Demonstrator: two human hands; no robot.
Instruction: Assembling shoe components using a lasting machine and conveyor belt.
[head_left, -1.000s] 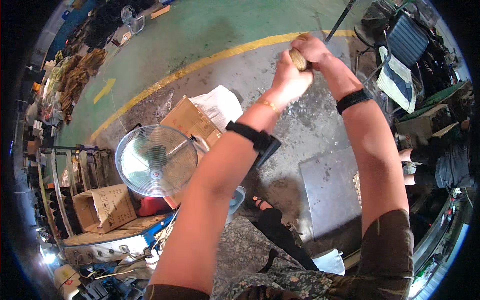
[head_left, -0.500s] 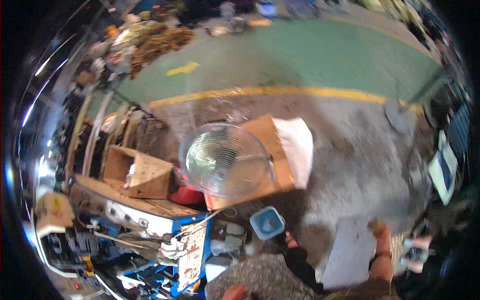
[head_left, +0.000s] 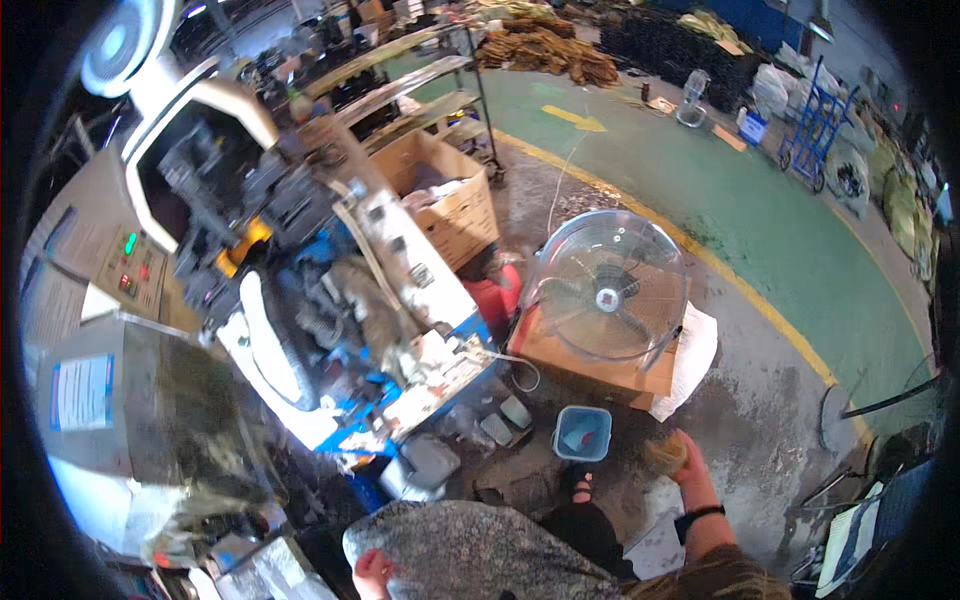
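Note:
My right hand [head_left: 692,470] is low at the right, its wrist in a black band, closed around a tan rounded object [head_left: 665,455]. It hovers just right of a small blue tub [head_left: 582,432] on the concrete floor. My left hand [head_left: 371,572] shows only as a few fingers at the bottom edge, against a grey mottled cloth [head_left: 470,550] over my lap; its grip is hidden. A round wire-caged fan [head_left: 610,290] stands on a flat cardboard box [head_left: 600,368] beyond the tub.
A large machine with a blue frame, hoses and a white hood [head_left: 330,300] fills the left. An open carton of parts [head_left: 455,205] sits behind it. A yellow line [head_left: 760,300] borders the green floor. White paper [head_left: 690,360] lies beside the fan's box.
The view has swung left, from the floor and fan toward the machine. Both hands were raised in front holding the tan object; now the right hand holds it low by the blue tub.

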